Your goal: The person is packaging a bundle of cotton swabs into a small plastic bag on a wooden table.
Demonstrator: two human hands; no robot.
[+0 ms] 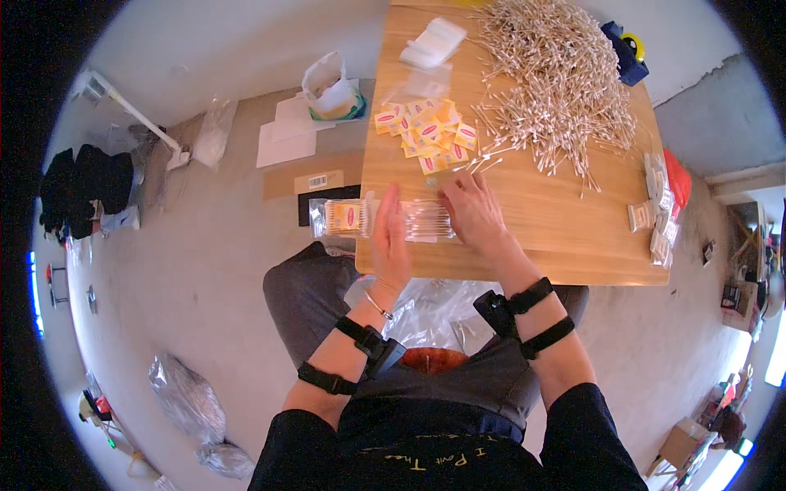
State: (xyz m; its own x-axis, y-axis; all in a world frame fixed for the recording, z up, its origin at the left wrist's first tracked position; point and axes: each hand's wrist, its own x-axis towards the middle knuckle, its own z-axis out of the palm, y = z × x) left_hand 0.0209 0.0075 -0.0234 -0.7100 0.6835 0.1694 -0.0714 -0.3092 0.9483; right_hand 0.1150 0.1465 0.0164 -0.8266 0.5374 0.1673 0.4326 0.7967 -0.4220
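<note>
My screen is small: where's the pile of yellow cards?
In the head view, the yellow card pile lies on the left of the table, left of the swab heap.

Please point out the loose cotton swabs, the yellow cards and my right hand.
Loose cotton swabs (557, 78): head view, heap's middle.
Yellow cards (429, 131): head view, pile's middle.
Right hand (475, 213): head view, back of the hand.

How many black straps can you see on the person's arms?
4: on the left arm, a wrist-side strap and an elbow-side strap; on the right arm, a front strap and a back strap. The sleeves could hide more.
</note>
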